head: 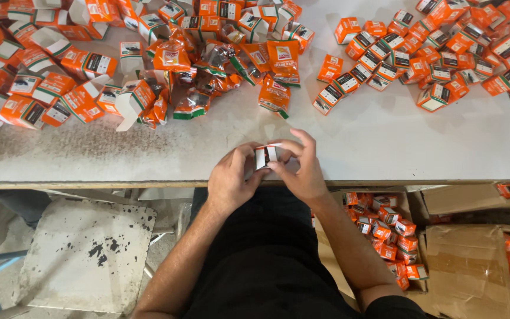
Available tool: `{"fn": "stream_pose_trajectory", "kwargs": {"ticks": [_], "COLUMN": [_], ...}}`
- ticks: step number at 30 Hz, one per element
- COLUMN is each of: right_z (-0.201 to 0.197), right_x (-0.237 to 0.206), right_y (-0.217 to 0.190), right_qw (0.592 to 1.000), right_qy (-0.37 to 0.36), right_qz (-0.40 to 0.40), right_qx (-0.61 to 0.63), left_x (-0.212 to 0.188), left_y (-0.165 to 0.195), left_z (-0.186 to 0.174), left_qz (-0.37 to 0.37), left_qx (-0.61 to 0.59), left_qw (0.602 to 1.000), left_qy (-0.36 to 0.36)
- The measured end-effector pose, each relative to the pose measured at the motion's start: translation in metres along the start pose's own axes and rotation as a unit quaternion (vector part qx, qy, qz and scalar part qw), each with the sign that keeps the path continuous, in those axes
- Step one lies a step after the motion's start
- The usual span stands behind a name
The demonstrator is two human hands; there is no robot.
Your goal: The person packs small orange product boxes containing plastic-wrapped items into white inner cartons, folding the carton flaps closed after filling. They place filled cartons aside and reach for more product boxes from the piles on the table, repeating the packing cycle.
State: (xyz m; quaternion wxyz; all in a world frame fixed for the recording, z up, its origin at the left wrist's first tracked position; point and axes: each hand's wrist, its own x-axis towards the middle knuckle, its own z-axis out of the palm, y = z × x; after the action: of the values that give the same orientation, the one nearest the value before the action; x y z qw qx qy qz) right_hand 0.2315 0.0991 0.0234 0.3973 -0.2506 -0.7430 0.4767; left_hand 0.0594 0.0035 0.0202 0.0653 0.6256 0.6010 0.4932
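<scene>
Holding item: small orange-and-white carton [266, 156], centre frame at table edge [149, 184], pinched between left hand [230, 179] and right hand [302, 171]; both closed on it, equally near, long axis unclear.

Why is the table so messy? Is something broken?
Nothing looks broken. Orange boxes lie tumbled in loose heaps across the white table, and crinkled orange packets are scattered among them. The left hand and right hand hold one small box.
</scene>
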Motion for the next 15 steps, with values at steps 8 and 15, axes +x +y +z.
{"fn": "stream_pose_trajectory", "kwargs": {"ticks": [8,15], "right_z": [-0.006,0.004], "right_x": [0.011,0.005], "right_y": [-0.018,-0.008], "right_qw": [0.978,0.985], "right_qy": [-0.098,-0.037], "right_qz": [-0.138,-0.119], "right_qx": [-0.124,-0.115], "left_x": [-0.001,0.001], "left_y": [-0.002,-0.002], "left_z": [-0.002,-0.004], "left_qz": [0.007,0.026], "left_qx": [0.01,-0.012], "left_qw": [1.0,1.0], "left_qy": [-0.004,-0.009]}}
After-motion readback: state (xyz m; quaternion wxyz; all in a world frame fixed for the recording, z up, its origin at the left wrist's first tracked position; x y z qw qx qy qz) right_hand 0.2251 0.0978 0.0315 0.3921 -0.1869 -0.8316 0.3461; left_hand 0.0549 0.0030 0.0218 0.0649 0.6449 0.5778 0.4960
